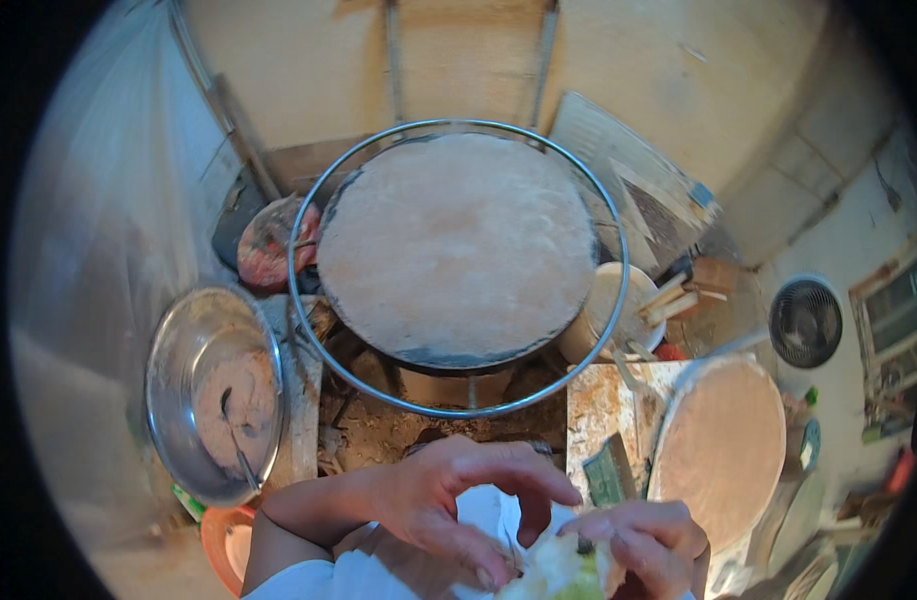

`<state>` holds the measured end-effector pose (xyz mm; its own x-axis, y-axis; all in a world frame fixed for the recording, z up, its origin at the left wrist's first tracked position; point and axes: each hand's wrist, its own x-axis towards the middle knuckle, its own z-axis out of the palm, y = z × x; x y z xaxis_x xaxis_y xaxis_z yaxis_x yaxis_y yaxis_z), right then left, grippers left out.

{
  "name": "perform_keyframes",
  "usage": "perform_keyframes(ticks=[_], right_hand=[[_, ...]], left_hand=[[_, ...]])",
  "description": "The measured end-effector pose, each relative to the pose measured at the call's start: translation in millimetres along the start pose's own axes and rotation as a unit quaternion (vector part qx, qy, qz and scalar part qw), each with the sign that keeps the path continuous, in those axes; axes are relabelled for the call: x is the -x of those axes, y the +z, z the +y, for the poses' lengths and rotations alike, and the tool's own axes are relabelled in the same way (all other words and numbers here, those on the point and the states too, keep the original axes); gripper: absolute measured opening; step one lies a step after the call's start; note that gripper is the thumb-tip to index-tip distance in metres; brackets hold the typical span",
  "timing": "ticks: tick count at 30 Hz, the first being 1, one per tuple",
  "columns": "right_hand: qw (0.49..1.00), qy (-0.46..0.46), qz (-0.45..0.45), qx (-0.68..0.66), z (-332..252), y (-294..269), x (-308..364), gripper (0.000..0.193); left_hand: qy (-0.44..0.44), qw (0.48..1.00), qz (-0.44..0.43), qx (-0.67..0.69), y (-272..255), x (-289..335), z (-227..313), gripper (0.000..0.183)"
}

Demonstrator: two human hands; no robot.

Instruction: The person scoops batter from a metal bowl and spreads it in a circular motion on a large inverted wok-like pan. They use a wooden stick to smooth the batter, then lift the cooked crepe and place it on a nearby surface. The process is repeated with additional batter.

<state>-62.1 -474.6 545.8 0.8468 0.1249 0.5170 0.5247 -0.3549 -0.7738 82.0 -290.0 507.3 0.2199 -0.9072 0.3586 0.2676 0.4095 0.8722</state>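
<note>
**Both hands on a pale lump, low in frame**

Head view. Left hand (433, 495) arched over from lower left, fingers (538, 480) curled and spread moderately, tips coming down onto a pale, whitish-green crumpled lump (558, 570) at bottom centre. Right hand (643, 545) just beside it, fingers bent narrow, pinching the same lump from the right. Lump held between both hands, close to the body, partly cut off by the lower edge; shape irregular, long axis and pointing direction not readable.

Containers: steel bowl (173, 345) on the left, holding a brownish paste with a spoon (236, 440) lying in it, handle toward the lower right. Orange bowl (218, 535) below it, mostly hidden by the left forearm; contents not visible. Pale round tub (603, 300) right of the griddle with wooden sticks (673, 298) propped across its rim.

Centre: large round griddle (456, 248) covered by a thin pale sheet of batter, ringed by a metal hoop (303, 330). Round flat stack (723, 440) of similar pale sheets lower right, on a messy wooden table (593, 405). Fan (805, 322) at far right.
</note>
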Motion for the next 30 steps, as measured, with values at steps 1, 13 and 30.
perform_keyframes(ticks=[1,13,30], right_hand=[[0.998,0.006,0.055,0.036,-21,23,-16,0.057],[0.968,0.046,-0.179,-0.169,11,166,-141,0.056],[0.794,0.051,-0.432,-0.424,64,306,-227,0.053]], left_hand=[[-0.048,0.998,0.035,0.031,4,12,13,0.078],[0.124,0.948,0.291,-0.024,-47,181,40,0.076],[0.027,0.795,0.606,0.015,-102,386,4,0.045]])
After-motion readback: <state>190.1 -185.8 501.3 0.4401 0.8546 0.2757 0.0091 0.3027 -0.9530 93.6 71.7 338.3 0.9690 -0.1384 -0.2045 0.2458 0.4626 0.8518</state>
